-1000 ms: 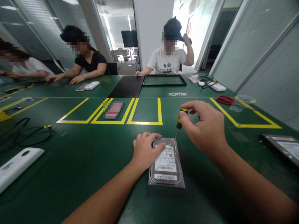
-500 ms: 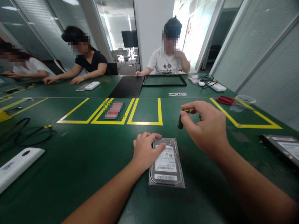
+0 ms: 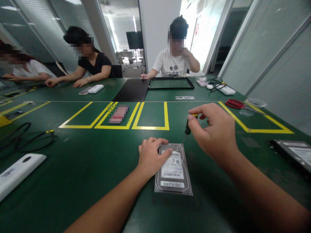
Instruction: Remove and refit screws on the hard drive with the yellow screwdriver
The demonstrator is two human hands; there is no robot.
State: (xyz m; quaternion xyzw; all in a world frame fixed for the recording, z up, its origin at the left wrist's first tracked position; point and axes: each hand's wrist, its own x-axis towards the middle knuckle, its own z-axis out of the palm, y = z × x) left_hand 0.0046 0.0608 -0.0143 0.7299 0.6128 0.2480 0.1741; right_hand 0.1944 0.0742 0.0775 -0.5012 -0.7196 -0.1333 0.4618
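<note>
A silver hard drive [image 3: 172, 171] with white labels lies flat on the green table in front of me. My left hand [image 3: 153, 157] grips its far left part, thumb across the top label and fingers over the left side and far edge. Between the thumb and fingers of my right hand [image 3: 211, 129] is a small screwdriver [image 3: 188, 127] with a dark handle and yellow cap. It leans slightly, and its thin shaft comes down to the drive's far right corner. Whether the tip sits in a screw is too small to tell.
A second hard drive [image 3: 295, 155] lies at the right edge. White power bank [image 3: 20, 173] and black cables [image 3: 29, 142] are on the left. Yellow tape [image 3: 150, 128] marks areas beyond my hands. Further off are a plastic cup [image 3: 254, 106], a black frame [image 3: 171, 88] and several seated people.
Both my hands, the screwdriver and the hard drive look nearly the same as before. Across the table, the person in the white shirt has shifted a raised arm slightly.
</note>
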